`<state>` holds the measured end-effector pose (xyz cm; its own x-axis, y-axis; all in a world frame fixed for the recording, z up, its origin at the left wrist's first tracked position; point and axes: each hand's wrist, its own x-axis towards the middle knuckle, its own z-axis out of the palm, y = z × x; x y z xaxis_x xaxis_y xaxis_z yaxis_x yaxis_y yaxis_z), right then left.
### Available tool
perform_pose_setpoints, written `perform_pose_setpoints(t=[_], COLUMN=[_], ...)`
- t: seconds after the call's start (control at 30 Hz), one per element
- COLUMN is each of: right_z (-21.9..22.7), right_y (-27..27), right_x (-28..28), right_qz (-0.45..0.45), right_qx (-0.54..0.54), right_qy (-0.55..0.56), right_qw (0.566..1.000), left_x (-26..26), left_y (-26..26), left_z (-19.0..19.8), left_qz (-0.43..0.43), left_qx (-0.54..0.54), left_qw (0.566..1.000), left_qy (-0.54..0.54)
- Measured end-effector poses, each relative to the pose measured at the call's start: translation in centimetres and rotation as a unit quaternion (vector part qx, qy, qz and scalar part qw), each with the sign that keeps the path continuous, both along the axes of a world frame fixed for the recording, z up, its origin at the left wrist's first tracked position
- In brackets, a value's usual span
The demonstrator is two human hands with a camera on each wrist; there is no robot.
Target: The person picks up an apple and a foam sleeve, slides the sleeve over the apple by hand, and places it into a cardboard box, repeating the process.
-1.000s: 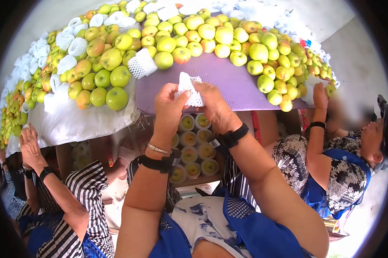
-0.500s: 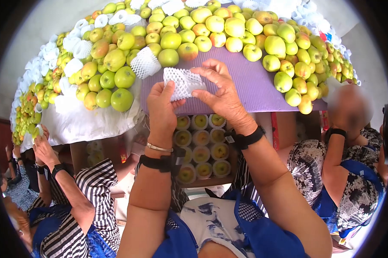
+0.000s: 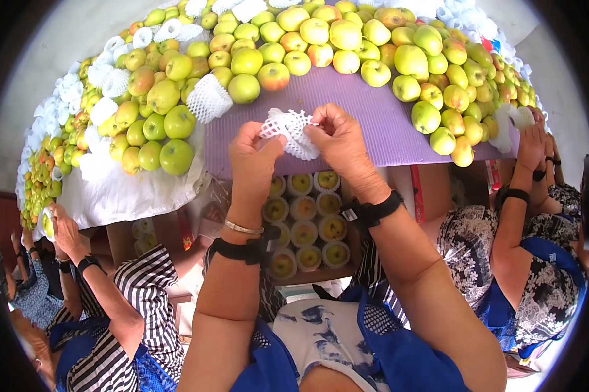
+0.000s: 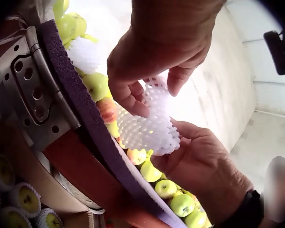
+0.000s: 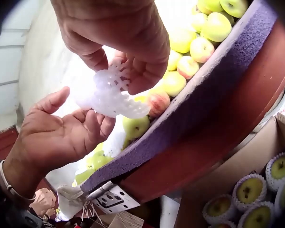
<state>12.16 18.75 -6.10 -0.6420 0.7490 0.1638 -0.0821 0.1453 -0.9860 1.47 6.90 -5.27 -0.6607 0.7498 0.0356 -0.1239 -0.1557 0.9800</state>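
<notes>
Foam net (image 3: 290,134) hangs between our two hands, bunched and slightly crumpled, its open mesh showing. Our left hand (image 3: 255,155) pinches one side of it between thumb and fingers, and our right hand (image 3: 342,145) pinches the opposite side near the top, so both are clamped on the foam net. We hold it above the purple mat (image 3: 366,124), near the front edge of the worktop. Green and red-blushed apples (image 3: 344,34) are heaped beyond the mat and along both sides. Just left of the bare part of the mat, we see another foam net (image 3: 209,98) lying against the apples, and a white cloth (image 3: 134,195) drapes over the edge on that side. Below the worktop edge, in front of us, a cardboard box (image 5: 206,179) carries rows of netted apples (image 3: 303,233), set close together. To our left, a neighbour's hand (image 3: 67,230) holds a netted apple (image 3: 47,223); to our right, another neighbour's hand (image 3: 531,147) reaches up beside a piece of white foam (image 3: 501,129)
</notes>
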Motion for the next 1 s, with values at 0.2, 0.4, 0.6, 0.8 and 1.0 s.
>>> perform_pose_setpoints(t=[0.2,0.4,0.6,0.8,1.0], right_z=[0.2,0.1,0.4,2.0,1.7], right_y=[-0.2,0.8,-0.1,-1.0,-1.3], right_x=[0.0,-0.2,0.6,1.2,1.3], right_qz=[-0.178,-0.166,-0.017,0.093,0.207], right_qx=[0.2,-0.015,0.12,0.226,0.073], right_qy=[-0.053,0.102,0.161,0.107,0.123], right_qw=[0.962,0.981,0.98,0.964,0.968], left_x=[0.8,2.3,-0.9,-0.7,-2.1], left_y=[0.3,-0.2,-0.3,-0.1,-0.4], left_z=[-0.6,0.9,1.0,1.5,-0.8], left_qz=[0.195,-0.009,-0.093,-0.135,-0.061], left_qx=[-0.011,-0.034,-0.023,0.112,0.136], left_qw=[0.932,0.997,0.935,0.897,0.949], left_qy=[0.304,0.074,-0.34,-0.406,-0.279])
